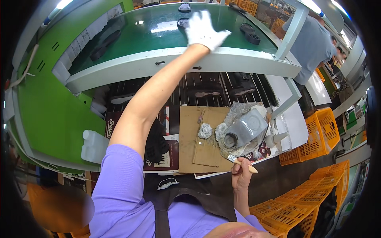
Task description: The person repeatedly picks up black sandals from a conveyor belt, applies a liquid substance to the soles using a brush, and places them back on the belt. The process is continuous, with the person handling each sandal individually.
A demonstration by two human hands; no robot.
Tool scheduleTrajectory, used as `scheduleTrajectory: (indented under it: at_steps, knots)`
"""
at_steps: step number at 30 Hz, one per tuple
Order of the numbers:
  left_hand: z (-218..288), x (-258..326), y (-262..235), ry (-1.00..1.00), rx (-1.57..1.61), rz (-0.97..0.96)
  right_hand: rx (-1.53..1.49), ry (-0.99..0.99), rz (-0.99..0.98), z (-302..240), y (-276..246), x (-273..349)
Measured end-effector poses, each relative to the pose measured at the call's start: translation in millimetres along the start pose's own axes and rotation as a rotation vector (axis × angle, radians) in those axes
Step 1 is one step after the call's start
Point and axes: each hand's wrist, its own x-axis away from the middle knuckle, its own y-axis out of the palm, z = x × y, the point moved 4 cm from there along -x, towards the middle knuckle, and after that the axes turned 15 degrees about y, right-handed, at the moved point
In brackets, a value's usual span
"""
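1. While the left grip (201,32), a white-gloved hand, stretches over the green belt (147,35), its fingers are spread wide; its palm side is hidden, so I cannot tell whether it touches anything.
2. Partly covered by the glove, a dark shoe piece (182,23) lies on the belt, just beside the fingers, its visible end rounded and glossy.
3. Below, the bare right grip (241,174) is closed around the brush (253,169), thumb and fingers wrapped on its handle.
4. That handle is pale yellowish wood, tapering toward the lower right; the flat, whitish head points up and left, its bristles too small to make out.
5. Near the brush head, a grey container (248,127) leans in crumpled clear plastic (238,109), its round mouth dark inside.
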Motion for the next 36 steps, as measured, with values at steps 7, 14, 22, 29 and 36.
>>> scheduleTrajectory:
  at_steps: [7,14,22,29,36]
  knots:
    - [-73,-5,16,-0.5,0.041,-0.583,-0.017,0.057,-0.034,6,24,-3]
    - [-77,-7,23,-0.398,0.022,-0.581,0.002,0.08,0.008,17,27,8]
    - [-81,3,14,-0.262,0.101,-0.616,0.05,0.085,0.0,21,36,10]
    - [-82,21,-2,-0.294,0.064,-0.644,0.104,0.094,-0.016,29,56,2]
    - [-74,36,-32,-0.088,-0.037,-0.553,0.128,0.165,-0.061,46,84,-7]
